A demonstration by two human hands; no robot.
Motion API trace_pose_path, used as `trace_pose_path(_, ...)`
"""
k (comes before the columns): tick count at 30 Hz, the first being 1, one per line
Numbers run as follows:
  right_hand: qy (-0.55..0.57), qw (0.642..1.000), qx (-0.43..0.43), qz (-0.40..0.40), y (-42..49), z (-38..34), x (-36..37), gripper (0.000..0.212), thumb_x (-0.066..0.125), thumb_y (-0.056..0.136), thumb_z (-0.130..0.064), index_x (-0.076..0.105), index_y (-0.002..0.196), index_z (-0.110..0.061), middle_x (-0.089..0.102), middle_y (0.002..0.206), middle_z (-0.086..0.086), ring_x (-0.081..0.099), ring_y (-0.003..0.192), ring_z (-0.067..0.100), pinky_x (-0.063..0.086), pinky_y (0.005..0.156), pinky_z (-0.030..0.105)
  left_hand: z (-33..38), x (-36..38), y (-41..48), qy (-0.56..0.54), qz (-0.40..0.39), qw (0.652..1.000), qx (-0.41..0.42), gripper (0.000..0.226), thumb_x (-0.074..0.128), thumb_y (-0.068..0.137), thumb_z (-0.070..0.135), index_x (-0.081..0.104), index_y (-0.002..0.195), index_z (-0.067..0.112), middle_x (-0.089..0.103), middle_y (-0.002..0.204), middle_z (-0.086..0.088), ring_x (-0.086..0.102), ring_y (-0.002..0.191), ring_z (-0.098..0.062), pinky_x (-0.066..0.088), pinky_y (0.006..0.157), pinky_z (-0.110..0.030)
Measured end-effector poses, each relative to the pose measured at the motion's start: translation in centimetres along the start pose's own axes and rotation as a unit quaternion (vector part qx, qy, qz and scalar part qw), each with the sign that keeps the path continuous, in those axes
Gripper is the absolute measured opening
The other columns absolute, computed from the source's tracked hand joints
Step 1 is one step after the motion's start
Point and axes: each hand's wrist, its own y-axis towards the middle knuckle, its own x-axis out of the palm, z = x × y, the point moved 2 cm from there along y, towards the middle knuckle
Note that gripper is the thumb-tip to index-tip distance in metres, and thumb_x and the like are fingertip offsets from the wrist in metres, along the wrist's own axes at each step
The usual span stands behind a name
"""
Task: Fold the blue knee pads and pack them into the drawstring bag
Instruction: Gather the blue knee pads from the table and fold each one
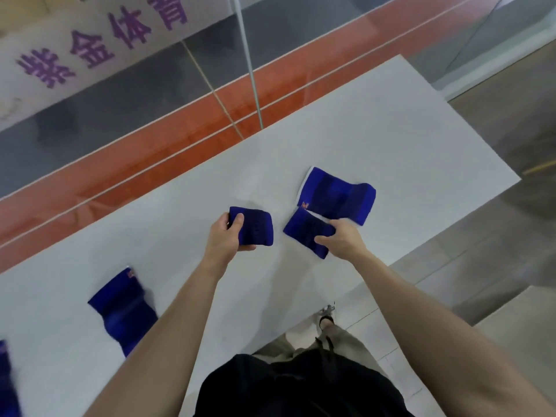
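My left hand (224,236) grips a folded blue knee pad (257,228) just above the white table (391,121), thumb on top of its left edge. My right hand (343,239) holds a second folded blue knee pad (304,228) that lies on the table, fingers curled over its near right corner. Just behind it lies an unfolded blue knee pad (337,195), flat on the table. Another unfolded blue knee pad (122,308) lies at the near left. A further blue piece (7,380) shows at the left frame edge. No drawstring bag is in view.
A glass wall with an orange band (180,139) and purple lettering runs along the table's far edge. The table's right and near edges drop to a tiled floor (481,266). My dark shirt and a foot show below the near edge.
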Motion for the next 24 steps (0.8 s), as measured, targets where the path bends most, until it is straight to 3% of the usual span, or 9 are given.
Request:
trace_pose_path(4,0.114,0.991,-0.014,-0.065,-1.2,-0.8,-3.2,0.006,0.071,0.096,-0.030,0.075,0.093,-0.027,0.078,0.095,0.005,0.074,0.089,0.028,0.063,0.085,0.048,-0.4,1.6,-0.9,-0.014,0.021,0.999,-0.026,0.028,0.053,0.118,0.029,0.067,0.135,0.012,0.076,0.130,-0.009,0.078,0.112,-0.030,0.071,0.073,-0.042)
trace_pose_path(6,0.165,0.976,-0.060,-0.132,-2.1,-2.4,-4.9,0.014,0.067,0.100,-0.019,0.076,0.109,-0.025,0.081,0.105,0.007,0.080,0.096,0.029,0.066,0.093,0.051,-0.3,2.7,-1.4,-0.016,0.015,0.999,-0.038,0.029,0.052,0.118,0.031,0.066,0.136,0.013,0.075,0.132,-0.010,0.077,0.115,-0.031,0.071,0.076,-0.044)
trace_pose_path(8,0.255,0.935,-0.107,-0.221,-3.1,-4.4,-6.4,0.028,0.063,0.104,-0.003,0.073,0.130,-0.012,0.080,0.117,0.014,0.080,0.106,0.031,0.066,0.095,0.047,0.0,3.8,-1.8,-0.022,-0.007,0.999,-0.048,0.029,0.051,0.118,0.033,0.068,0.134,0.015,0.077,0.131,-0.010,0.078,0.115,-0.032,0.071,0.080,-0.046)
trace_pose_path(10,0.269,0.917,-0.129,-0.266,-3.5,-5.9,-7.4,0.032,0.060,0.104,0.004,0.073,0.131,-0.008,0.079,0.120,0.017,0.078,0.110,0.031,0.066,0.091,0.041,0.8,4.9,-2.5,-0.030,-0.057,0.997,-0.050,0.029,0.048,0.119,0.031,0.068,0.136,0.019,0.079,0.131,-0.009,0.081,0.112,-0.030,0.070,0.084,-0.049)
trace_pose_path(13,0.158,0.948,-0.130,-0.245,-2.7,-6.7,-7.4,0.029,0.063,0.101,-0.003,0.077,0.120,-0.020,0.082,0.112,0.008,0.080,0.105,0.027,0.067,0.093,0.045,2.0,6.1,-3.6,-0.070,-0.122,0.989,-0.041,0.034,0.043,0.118,0.027,0.066,0.143,0.021,0.081,0.130,-0.007,0.080,0.116,-0.030,0.068,0.086,-0.053)
trace_pose_path(16,0.033,0.970,-0.137,-0.199,-2.2,-7.0,-6.8,0.021,0.066,0.099,-0.015,0.074,0.113,-0.028,0.079,0.105,0.000,0.079,0.097,0.022,0.067,0.092,0.048,2.9,6.5,-4.2,-0.086,-0.120,0.988,-0.054,0.041,0.037,0.119,0.032,0.069,0.141,0.021,0.082,0.128,-0.008,0.078,0.118,-0.032,0.068,0.081,-0.048)
trace_pose_path(19,0.018,0.974,-0.151,-0.170,-2.3,-7.3,-6.5,0.014,0.067,0.102,-0.022,0.073,0.114,-0.028,0.078,0.104,-0.003,0.076,0.094,0.018,0.066,0.087,0.039,3.1,6.6,-4.5,-0.108,-0.109,0.986,-0.066,0.049,0.036,0.119,0.043,0.074,0.136,0.018,0.082,0.124,-0.012,0.077,0.119,-0.036,0.067,0.077,-0.047)
trace_pose_path(22,0.024,0.975,-0.159,-0.150,-2.5,-7.3,-6.4,0.009,0.068,0.103,-0.025,0.074,0.110,-0.026,0.078,0.100,-0.003,0.075,0.092,0.018,0.065,0.085,0.040,3.4,6.4,-4.9,-0.121,-0.118,0.984,-0.053,0.056,0.042,0.116,0.055,0.073,0.137,0.014,0.082,0.126,-0.013,0.079,0.116,-0.034,0.066,0.082,-0.050)
trace_pose_path(24,0.024,0.976,-0.166,-0.142,-2.7,-7.4,-6.2,0.009,0.069,0.103,-0.025,0.073,0.111,-0.026,0.078,0.099,-0.003,0.075,0.091,0.018,0.066,0.085,0.043,3.6,6.3,-5.2,-0.098,-0.112,0.989,-0.016,0.043,0.056,0.113,0.049,0.071,0.137,0.016,0.081,0.127,-0.010,0.079,0.117,-0.033,0.067,0.081,-0.049)
